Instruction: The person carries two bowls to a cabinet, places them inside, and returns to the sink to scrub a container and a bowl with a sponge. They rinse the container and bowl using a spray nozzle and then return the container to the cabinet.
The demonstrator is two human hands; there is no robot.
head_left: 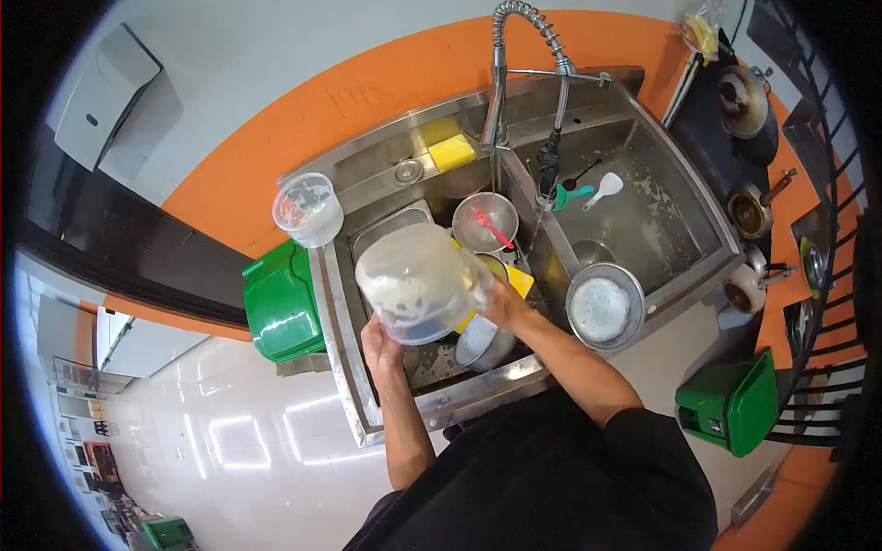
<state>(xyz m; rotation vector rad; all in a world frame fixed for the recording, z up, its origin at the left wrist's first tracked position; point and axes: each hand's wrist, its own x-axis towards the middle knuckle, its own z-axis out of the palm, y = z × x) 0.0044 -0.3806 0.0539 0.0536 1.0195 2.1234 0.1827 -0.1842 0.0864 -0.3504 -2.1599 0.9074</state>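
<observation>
Tub over sink: my left hand and right hand curl fingers against it; turning should need both.

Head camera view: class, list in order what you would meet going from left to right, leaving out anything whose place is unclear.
White wall dispenser, small clear tub, large translucent container, bowl of suds, right-hand green bin.

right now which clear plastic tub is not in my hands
The tub at the sink's back left corner; your left hand and right hand hold the other tub.
</observation>
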